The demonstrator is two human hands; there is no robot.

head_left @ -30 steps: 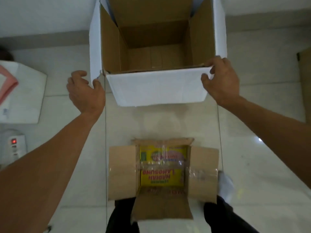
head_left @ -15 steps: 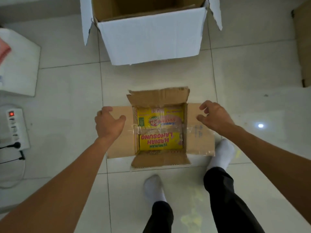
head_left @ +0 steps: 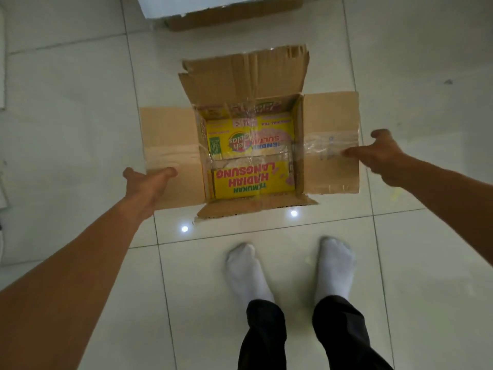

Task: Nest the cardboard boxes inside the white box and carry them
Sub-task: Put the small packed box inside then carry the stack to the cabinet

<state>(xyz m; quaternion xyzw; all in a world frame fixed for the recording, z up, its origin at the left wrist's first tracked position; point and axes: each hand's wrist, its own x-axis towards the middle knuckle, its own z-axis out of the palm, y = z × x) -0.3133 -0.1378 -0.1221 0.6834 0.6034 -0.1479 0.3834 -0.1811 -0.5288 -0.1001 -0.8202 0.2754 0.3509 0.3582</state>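
Note:
A brown cardboard box (head_left: 330,156) stands open on the tiled floor in front of my feet, all its flaps spread outward, with yellow printed panels showing inside. My left hand (head_left: 145,184) reaches the outer edge of the left flap, thumb on top and fingers at or under the edge. My right hand (head_left: 381,156) is at the outer edge of the right flap, thumb lying on the taped strip. Whether either hand grips its flap is unclear. Only the bottom edge of the white box (head_left: 165,6) shows at the top of the view.
My feet in white socks (head_left: 248,271) stand just behind the brown box. A white object (head_left: 2,62) lies at the far left edge. Glossy white floor tiles surround the box on all sides.
My head tilted down, so the white box slid almost out of view. Both hands left the white box, came to the brown box and moved outward to its side flaps' edges.

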